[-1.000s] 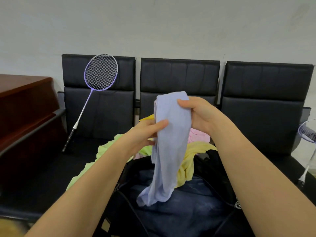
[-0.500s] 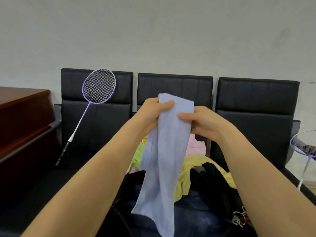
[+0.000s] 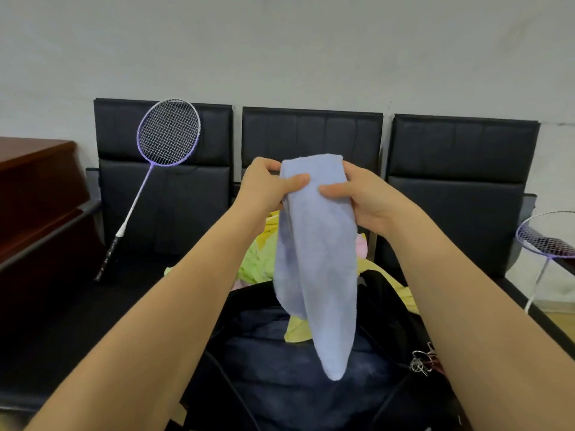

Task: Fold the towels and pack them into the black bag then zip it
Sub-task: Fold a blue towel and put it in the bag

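My left hand (image 3: 264, 188) and right hand (image 3: 364, 197) each pinch the top edge of the pale blue terry towel (image 3: 317, 259); I should align corners squarely before folding.

A waiting area: three joined black chairs (image 3: 311, 169) against a bare wall (image 3: 280, 48), a wooden desk (image 3: 34, 194) left of them.

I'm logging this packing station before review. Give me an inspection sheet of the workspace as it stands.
Surface: row of black chairs, seats partly covered.
Job's things: blue towel hangs above the open black bag; yellow and green towels heaped behind.
Clutter: key ring on the bag.
Grippers: left hand and right hand pinch the blue towel's top.
Cables: nothing seen.
Surroundings: purple racket leaning, second racket at right, wooden desk, wall.
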Demonstrator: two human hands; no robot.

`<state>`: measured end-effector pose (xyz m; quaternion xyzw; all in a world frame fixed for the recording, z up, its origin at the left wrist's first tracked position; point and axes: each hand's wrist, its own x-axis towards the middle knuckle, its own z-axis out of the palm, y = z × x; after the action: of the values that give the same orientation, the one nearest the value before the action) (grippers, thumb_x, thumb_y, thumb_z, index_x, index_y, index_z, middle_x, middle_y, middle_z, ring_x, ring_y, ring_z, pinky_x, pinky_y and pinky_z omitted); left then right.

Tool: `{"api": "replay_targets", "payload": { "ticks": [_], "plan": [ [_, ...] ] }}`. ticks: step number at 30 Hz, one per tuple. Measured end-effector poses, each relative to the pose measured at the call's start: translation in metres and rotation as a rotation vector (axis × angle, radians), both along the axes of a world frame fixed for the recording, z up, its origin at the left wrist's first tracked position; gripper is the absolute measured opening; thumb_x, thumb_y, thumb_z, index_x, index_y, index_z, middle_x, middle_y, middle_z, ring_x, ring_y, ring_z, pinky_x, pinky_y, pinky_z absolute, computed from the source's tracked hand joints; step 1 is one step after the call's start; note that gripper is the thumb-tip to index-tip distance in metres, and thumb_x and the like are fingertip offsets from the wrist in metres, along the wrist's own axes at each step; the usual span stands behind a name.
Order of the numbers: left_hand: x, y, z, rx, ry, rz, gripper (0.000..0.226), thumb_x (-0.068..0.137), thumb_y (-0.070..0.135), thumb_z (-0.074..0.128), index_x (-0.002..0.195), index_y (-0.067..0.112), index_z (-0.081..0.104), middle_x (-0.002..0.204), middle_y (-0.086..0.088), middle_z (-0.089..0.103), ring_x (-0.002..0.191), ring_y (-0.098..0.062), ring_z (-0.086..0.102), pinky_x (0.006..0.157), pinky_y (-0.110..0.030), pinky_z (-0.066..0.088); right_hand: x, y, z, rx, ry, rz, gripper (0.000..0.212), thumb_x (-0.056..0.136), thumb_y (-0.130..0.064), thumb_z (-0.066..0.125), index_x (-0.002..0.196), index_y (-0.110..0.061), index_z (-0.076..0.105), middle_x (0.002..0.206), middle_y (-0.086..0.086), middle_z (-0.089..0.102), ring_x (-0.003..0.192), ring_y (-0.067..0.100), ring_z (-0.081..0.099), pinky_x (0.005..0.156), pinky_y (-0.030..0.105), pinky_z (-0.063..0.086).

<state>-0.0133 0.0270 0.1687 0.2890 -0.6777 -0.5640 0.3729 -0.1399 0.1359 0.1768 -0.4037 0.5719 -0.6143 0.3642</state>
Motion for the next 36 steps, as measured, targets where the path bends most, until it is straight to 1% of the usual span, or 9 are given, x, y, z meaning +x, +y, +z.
{"api": "replay_targets", "payload": {
  "ticks": [3, 6, 8, 13, 22, 24, 28, 32, 36],
  "plan": [
    [-0.003, 0.002, -0.005, -0.040, 0.031, 0.059, 0.048, 0.076, 0.020, 0.080, 0.111, 0.020, 0.046, 0.110, -0.006, 0.058, 0.100, -0.023, 0.063, 0.076, -0.038, 0.058, -0.004, -0.003, -0.003, 0.045, 0.154, -0.192, 0.051, 0.085, 0.000, 0.067, 0.132, -0.011, 0.051, 0.125, 0.007, 0.060, 0.113, 0.028, 0.061, 0.084, 0.032, 0.058],
    [0.003, 0.003, -0.011, -0.043, -0.008, -0.205, 0.065, 0.075, 0.008, 0.078, 0.127, 0.027, 0.043, 0.117, -0.007, 0.062, 0.101, -0.019, 0.064, 0.074, -0.030, 0.055, -0.008, -0.008, -0.009, 0.025, 0.141, -0.315, 0.072, 0.084, -0.007, 0.071, 0.145, -0.023, 0.038, 0.140, 0.009, 0.044, 0.118, 0.029, 0.055, 0.093, 0.043, 0.054],
    [0.005, 0.002, -0.016, -0.102, -0.076, -0.282, 0.073, 0.074, -0.003, 0.075, 0.132, 0.029, 0.043, 0.117, -0.008, 0.061, 0.104, -0.020, 0.064, 0.078, -0.030, 0.056, -0.009, -0.009, -0.012, 0.011, 0.134, -0.315, 0.068, 0.084, -0.010, 0.071, 0.143, -0.024, 0.041, 0.142, 0.009, 0.042, 0.118, 0.028, 0.054, 0.094, 0.044, 0.053],
    [0.004, -0.006, -0.024, -0.171, -0.071, -0.126, 0.045, 0.074, -0.001, 0.073, 0.104, 0.029, 0.061, 0.111, -0.008, 0.064, 0.103, -0.027, 0.064, 0.079, -0.039, 0.057, -0.003, -0.008, -0.019, 0.089, 0.173, -0.107, 0.068, 0.080, -0.002, 0.073, 0.138, -0.026, 0.047, 0.133, 0.008, 0.050, 0.114, 0.028, 0.057, 0.094, 0.047, 0.054],
    [0.011, -0.009, -0.030, -0.381, -0.212, 0.071, 0.051, 0.079, 0.014, 0.074, 0.128, 0.016, 0.058, 0.125, -0.004, 0.060, 0.116, -0.021, 0.054, 0.099, -0.037, 0.047, 0.011, -0.020, -0.018, 0.185, 0.539, -0.269, 0.059, 0.082, -0.008, 0.072, 0.136, -0.020, 0.050, 0.135, 0.003, 0.047, 0.122, 0.024, 0.049, 0.100, 0.039, 0.048],
    [0.014, -0.010, -0.029, -0.409, -0.218, 0.078, 0.044, 0.080, 0.015, 0.073, 0.122, 0.016, 0.061, 0.115, 0.000, 0.062, 0.107, -0.016, 0.056, 0.090, -0.028, 0.048, 0.014, -0.022, -0.015, 0.209, 0.623, -0.285, 0.046, 0.084, -0.012, 0.071, 0.127, -0.015, 0.059, 0.126, 0.005, 0.056, 0.116, 0.023, 0.053, 0.094, 0.035, 0.050],
    [0.018, -0.011, -0.029, -0.415, -0.192, 0.042, 0.015, 0.080, 0.016, 0.073, 0.093, 0.017, 0.066, 0.080, 0.008, 0.060, 0.075, -0.007, 0.055, 0.061, -0.018, 0.043, 0.016, -0.017, -0.009, 0.209, 0.775, -0.299, 0.005, 0.089, -0.018, 0.064, 0.087, -0.013, 0.065, 0.073, -0.002, 0.054, 0.070, 0.014, 0.049, 0.054, 0.021, 0.037],
    [0.027, -0.014, -0.028, -0.271, -0.064, -0.070, 0.018, 0.078, 0.018, 0.076, 0.077, 0.009, 0.061, 0.068, -0.001, 0.053, 0.056, -0.007, 0.047, 0.052, -0.021, 0.037, 0.013, -0.009, -0.012, 0.122, 0.519, -0.135, 0.021, 0.092, -0.019, 0.061, 0.085, 0.001, 0.059, 0.081, 0.011, 0.052, 0.076, 0.019, 0.049, 0.068, 0.031, 0.040],
    [0.036, -0.013, -0.036, 0.006, 0.012, -0.319, 0.046, 0.071, 0.029, 0.079, 0.108, 0.010, 0.062, 0.102, 0.001, 0.070, 0.093, -0.012, 0.067, 0.075, -0.024, 0.054, 0.018, -0.010, -0.013, 0.029, 0.179, -0.086, 0.032, 0.095, -0.022, 0.059, 0.108, 0.007, 0.060, 0.097, 0.016, 0.065, 0.092, 0.025, 0.062, 0.081, 0.039, 0.050]
  ]
}}
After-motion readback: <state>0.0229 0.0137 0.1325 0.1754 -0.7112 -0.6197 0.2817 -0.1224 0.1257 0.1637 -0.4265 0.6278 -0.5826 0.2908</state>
